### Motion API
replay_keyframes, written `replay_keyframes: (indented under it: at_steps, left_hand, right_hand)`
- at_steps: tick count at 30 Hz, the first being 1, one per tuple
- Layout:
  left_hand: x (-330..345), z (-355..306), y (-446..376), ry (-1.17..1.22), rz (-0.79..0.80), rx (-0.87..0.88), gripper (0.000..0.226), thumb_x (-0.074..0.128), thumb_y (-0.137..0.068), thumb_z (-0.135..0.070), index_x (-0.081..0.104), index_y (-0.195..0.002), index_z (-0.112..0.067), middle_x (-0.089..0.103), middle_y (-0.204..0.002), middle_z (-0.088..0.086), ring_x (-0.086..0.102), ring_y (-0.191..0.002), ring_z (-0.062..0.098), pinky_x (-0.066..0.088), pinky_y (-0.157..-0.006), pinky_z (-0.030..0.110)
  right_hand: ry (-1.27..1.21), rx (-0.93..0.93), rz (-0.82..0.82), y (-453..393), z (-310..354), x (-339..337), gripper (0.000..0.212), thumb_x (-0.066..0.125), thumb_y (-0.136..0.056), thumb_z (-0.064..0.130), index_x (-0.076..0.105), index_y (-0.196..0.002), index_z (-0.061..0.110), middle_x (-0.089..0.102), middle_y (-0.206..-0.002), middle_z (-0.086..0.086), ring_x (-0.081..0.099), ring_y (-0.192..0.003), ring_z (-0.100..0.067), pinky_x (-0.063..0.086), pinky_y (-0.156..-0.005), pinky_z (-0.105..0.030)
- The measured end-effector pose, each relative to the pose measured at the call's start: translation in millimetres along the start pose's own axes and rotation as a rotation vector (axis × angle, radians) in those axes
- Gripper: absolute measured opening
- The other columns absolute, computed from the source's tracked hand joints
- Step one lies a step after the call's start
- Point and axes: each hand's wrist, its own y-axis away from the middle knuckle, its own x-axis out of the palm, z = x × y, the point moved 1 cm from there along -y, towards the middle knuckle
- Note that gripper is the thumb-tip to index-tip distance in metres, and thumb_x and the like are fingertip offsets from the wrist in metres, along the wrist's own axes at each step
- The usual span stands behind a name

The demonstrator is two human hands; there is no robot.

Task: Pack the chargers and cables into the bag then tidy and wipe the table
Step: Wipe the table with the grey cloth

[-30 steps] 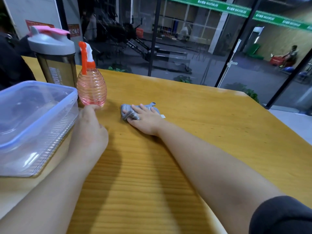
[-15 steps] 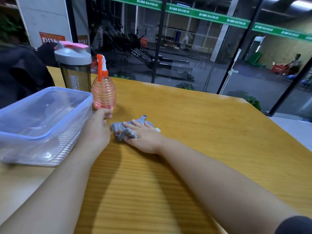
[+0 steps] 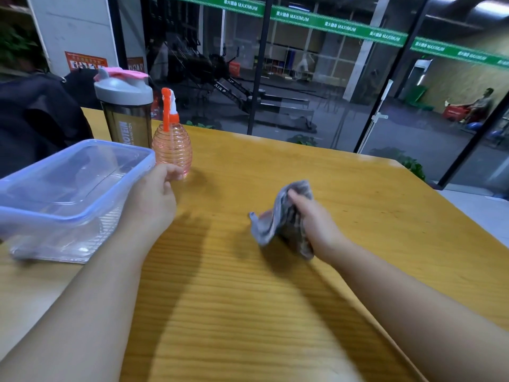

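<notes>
Right now the right hand (image 3: 311, 224) grips a crumpled grey cloth (image 3: 281, 220), lifted just above the yellow worktop (image 3: 248, 299). The left hand (image 3: 154, 199), fingers loosely curled and holding nothing, sits between the clear plastic box (image 3: 68, 194) and the pink spray bottle (image 3: 172, 144), fingertips at the bottle's base.

On the one yellow wooden table (image 3: 344, 216) I count one clear plastic lidded box with a blue rim (image 3: 68, 194), one pink ribbed spray bottle with an orange nozzle (image 3: 172, 150), one smoky shaker bottle with a grey-and-pink lid (image 3: 125, 117) and one crumpled grey cloth (image 3: 278, 221) (in a fist). One dark bag (image 3: 35, 119) sits behind; two bare hands.
</notes>
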Motion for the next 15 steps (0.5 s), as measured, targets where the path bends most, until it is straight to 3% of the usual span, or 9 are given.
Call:
replay_keyframes:
  at_steps: [2,4,5,7,9,10,12,15]
  left_hand:
    - [-5.9,-2.8,-0.7,-0.027,-0.011,0.06,0.034,0.038,-0.094,-0.003,0.059,-0.112,-0.021,0.061,-0.111,-0.005,0.052,-0.105,0.016,0.036,-0.085,0.024]
    - [-10.8,-4.9,-0.6,-0.062,-0.011,0.115,0.032,0.041,-0.092,-0.003,0.061,-0.11,-0.021,0.063,-0.111,-0.001,0.054,-0.104,0.02,0.038,-0.085,0.027]
    - [-12.4,-5.5,-0.2,-0.084,-0.008,0.134,0.032,0.042,-0.091,-0.002,0.062,-0.109,-0.02,0.063,-0.111,0.0,0.054,-0.103,0.02,0.038,-0.084,0.027]
    - [-14.0,-7.0,0.4,-0.112,-0.012,0.178,0.032,0.045,-0.089,0.0,0.064,-0.107,-0.018,0.062,-0.108,-0.001,0.055,-0.101,0.018,0.037,-0.082,0.024]
    - [-14.5,-9.3,0.9,-0.122,-0.02,0.231,0.032,0.047,-0.086,0.003,0.065,-0.104,-0.016,0.063,-0.105,0.0,0.053,-0.094,0.014,0.035,-0.078,0.021]
    - [-15.1,-10.2,0.4,-0.126,-0.025,0.252,0.032,0.047,-0.085,0.004,0.065,-0.103,-0.015,0.063,-0.105,0.0,0.053,-0.093,0.013,0.035,-0.078,0.021]
    - [-18.2,-11.5,-1.8,-0.14,-0.044,0.283,0.032,0.047,-0.085,0.004,0.066,-0.101,-0.015,0.063,-0.104,0.0,0.055,-0.097,0.018,0.037,-0.079,0.024]
    - [-22.3,-12.9,-3.6,-0.166,-0.062,0.285,0.03,0.047,-0.086,0.0,0.065,-0.101,-0.018,0.062,-0.104,0.0,0.054,-0.1,0.02,0.039,-0.08,0.029]
  right_hand:
    - [0.096,-0.032,-0.24,-8.7,14.1,3.4,0.038,0.037,-0.099,0.04,0.065,-0.085,0.018,0.068,-0.081,0.0,0.06,-0.08,-0.014,0.041,-0.07,-0.027]
    - [0.237,-0.047,-0.273,-25.1,16.3,20.8,0.044,0.03,-0.099,0.048,0.062,-0.084,0.021,0.058,-0.073,0.003,0.05,-0.072,-0.013,0.035,-0.063,-0.026]
    - [0.329,-0.012,-0.236,-34.3,13.6,32.5,0.049,0.026,-0.096,0.056,0.061,-0.093,0.021,0.056,-0.078,0.002,0.049,-0.077,-0.015,0.036,-0.068,-0.027]
    - [0.662,0.032,-0.086,-52.5,-1.8,56.8,0.061,0.02,-0.091,0.064,0.054,-0.116,0.021,0.057,-0.109,-0.011,0.049,-0.106,-0.026,0.035,-0.092,-0.038]
    - [1.012,0.011,0.091,-64.3,-16.8,81.7,0.045,0.019,-0.1,0.041,0.039,-0.136,0.024,0.033,-0.149,-0.012,0.022,-0.14,-0.03,0.014,-0.112,-0.05]
    - [1.113,-0.025,0.148,-68.6,-17.6,94.7,0.043,0.017,-0.102,0.033,0.032,-0.141,0.029,0.017,-0.157,-0.008,0.007,-0.145,-0.031,0.005,-0.113,-0.053]
    - [1.199,-0.077,0.276,-69.2,-14.2,111.9,0.045,0.015,-0.102,0.036,0.024,-0.146,0.038,0.001,-0.16,-0.002,-0.006,-0.146,-0.028,-0.004,-0.114,-0.053]
    - [1.223,-0.143,0.377,-68.0,-13.4,119.2,0.046,0.017,-0.101,0.042,0.018,-0.147,0.042,0.001,-0.16,0.005,-0.007,-0.146,-0.02,-0.005,-0.116,-0.049]
